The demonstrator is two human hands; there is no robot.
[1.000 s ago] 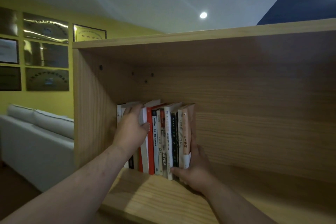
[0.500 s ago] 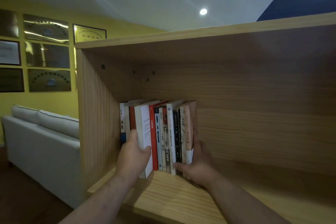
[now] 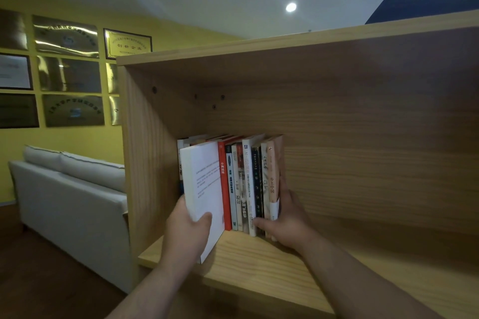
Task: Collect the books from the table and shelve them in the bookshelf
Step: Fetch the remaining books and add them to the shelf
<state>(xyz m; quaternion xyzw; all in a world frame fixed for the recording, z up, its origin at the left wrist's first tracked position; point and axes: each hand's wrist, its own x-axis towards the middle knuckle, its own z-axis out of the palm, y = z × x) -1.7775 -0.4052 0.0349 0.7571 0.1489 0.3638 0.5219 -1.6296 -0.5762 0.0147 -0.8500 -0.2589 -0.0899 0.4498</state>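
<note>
Pale grained wooden bookshelf [image 3: 363,150], white paperback book with grey print [image 3: 204,181], red-spined book [image 3: 225,189], peach-spined book [image 3: 273,171], yellow wall [image 3: 64,142], light grey fabric sofa [image 3: 70,204], gold plaques [image 3: 66,36].

We see only bare forearms [image 3: 344,277] & hands: left hand [image 3: 188,230], right hand [image 3: 287,223]. Both arms uncovered up to the frame edge, wrists incl. Fingers partly hidden, can't tell more.
</note>
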